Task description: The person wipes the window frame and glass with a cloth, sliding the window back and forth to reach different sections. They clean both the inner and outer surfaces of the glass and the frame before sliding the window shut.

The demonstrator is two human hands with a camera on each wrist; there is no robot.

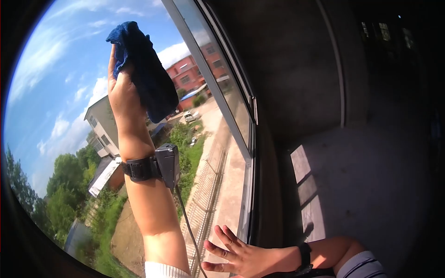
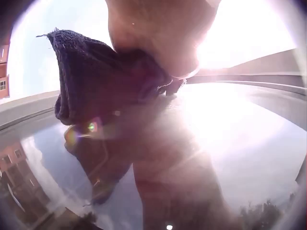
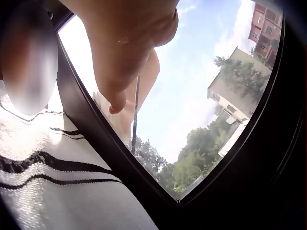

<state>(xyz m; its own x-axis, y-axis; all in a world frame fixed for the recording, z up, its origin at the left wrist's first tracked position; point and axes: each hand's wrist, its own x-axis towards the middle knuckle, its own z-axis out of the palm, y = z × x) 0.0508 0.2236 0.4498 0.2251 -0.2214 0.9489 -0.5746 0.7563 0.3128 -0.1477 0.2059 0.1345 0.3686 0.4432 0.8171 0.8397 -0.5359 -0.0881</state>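
Black strap (image 1: 139, 169) w/ cam box (image 1: 168, 164) + thin cable (image 1: 187, 222) on L wrist; R sleeve (image 1: 361, 266) white, dark stripes.

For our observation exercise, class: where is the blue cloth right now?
In the head view the blue cloth is upper left, gripped in the raised left hand against the window glass, left of the slanting window frame.

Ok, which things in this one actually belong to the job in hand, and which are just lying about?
In use:
- blue cloth, held by the left hand high on the window pane
- right hand, fingers spread, low by the window frame

Just there:
- concrete floor with its sunlit patches
- buildings and trees outside
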